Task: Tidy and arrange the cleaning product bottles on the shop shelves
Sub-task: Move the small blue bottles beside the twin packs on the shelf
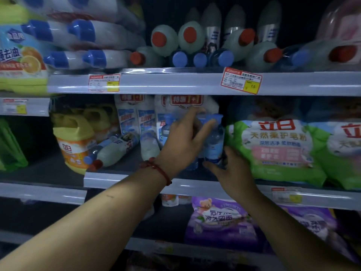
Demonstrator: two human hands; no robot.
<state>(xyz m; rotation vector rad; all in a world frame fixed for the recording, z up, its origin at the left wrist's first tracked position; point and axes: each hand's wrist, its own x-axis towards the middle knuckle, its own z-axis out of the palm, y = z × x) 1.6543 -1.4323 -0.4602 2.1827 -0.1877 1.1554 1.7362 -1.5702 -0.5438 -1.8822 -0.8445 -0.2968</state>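
Left hand (pixel 183 139), red bracelet (pixel 156 166) at wrist, fingers gripping blue-capped bottle (pixel 215 142) top; right hand (pixel 233 170) fingers curled round its base, just beside green detergent bag (pixel 279 151)

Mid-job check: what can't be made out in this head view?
Head view, all items.
Blue-capped bottle: label blurred, left hand covers its neck.
Right hand: fingers hidden behind the bottle's base; grip unclear.
Price tag: print too small.
Purple bag: right forearm crosses it.
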